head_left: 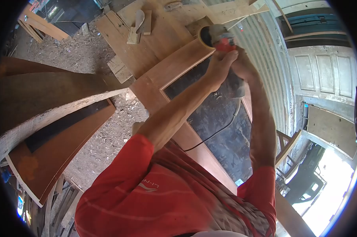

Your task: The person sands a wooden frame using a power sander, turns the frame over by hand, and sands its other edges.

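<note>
A red and dark power tool (225, 42) with a round yellow-edged disc (205, 37) is over the far end of a reddish wooden frame (178, 61). My left hand (222, 65) is closed round the red part of the tool. Just right of it, my right hand (243, 63) is closed on the tool's body, partly blurred. Inside the frame lies a dark mottled panel (222, 130). A black cord (220, 130) runs from the tool's rear down across the panel.
A wooden worktop (162, 43) bears small wood blocks (147, 23). Large curved boards (48, 94) stand at the left above a floor of shavings (95, 154). Corrugated metal (265, 51) and a white panelled door (324, 73) are at the right.
</note>
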Action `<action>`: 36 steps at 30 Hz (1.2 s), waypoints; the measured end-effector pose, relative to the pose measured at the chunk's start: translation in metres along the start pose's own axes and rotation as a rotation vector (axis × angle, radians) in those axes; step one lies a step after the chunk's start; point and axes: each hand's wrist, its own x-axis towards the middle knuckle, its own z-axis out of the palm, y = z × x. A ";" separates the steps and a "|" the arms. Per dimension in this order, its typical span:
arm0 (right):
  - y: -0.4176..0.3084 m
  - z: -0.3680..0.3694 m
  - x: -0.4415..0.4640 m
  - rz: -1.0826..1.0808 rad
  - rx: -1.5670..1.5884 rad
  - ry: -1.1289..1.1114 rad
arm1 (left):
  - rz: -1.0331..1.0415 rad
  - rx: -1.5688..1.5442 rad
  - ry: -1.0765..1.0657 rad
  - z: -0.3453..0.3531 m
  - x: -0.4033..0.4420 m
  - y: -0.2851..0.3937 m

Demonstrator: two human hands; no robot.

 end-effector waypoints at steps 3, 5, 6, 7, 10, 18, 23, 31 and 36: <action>-0.012 0.024 -0.007 -0.033 0.027 0.009 | -0.046 -0.017 -0.046 -0.028 -0.016 0.000; -0.017 0.021 0.005 0.099 0.136 -0.065 | -0.058 -0.081 -0.095 -0.031 -0.005 0.007; -0.025 0.016 0.003 0.151 0.107 -0.084 | -0.084 -0.054 -0.061 -0.025 -0.010 0.015; -0.027 0.019 -0.002 0.089 0.119 -0.098 | -0.066 -0.066 -0.021 -0.021 -0.018 0.019; -0.040 0.030 -0.019 -0.033 0.043 -0.134 | -0.034 -0.088 0.070 -0.018 -0.047 0.025; -0.105 0.097 -0.086 -0.009 0.061 -0.284 | 0.014 -0.002 0.264 -0.074 -0.164 0.035; -0.116 0.106 -0.099 0.012 -0.013 -0.280 | 0.061 -0.029 0.216 -0.076 -0.181 0.044; -0.124 0.108 -0.124 0.003 -0.007 -0.302 | 0.085 -0.011 0.301 -0.067 -0.214 0.033; -0.114 0.090 -0.120 0.027 0.025 -0.244 | 0.060 -0.020 0.182 -0.065 -0.191 0.025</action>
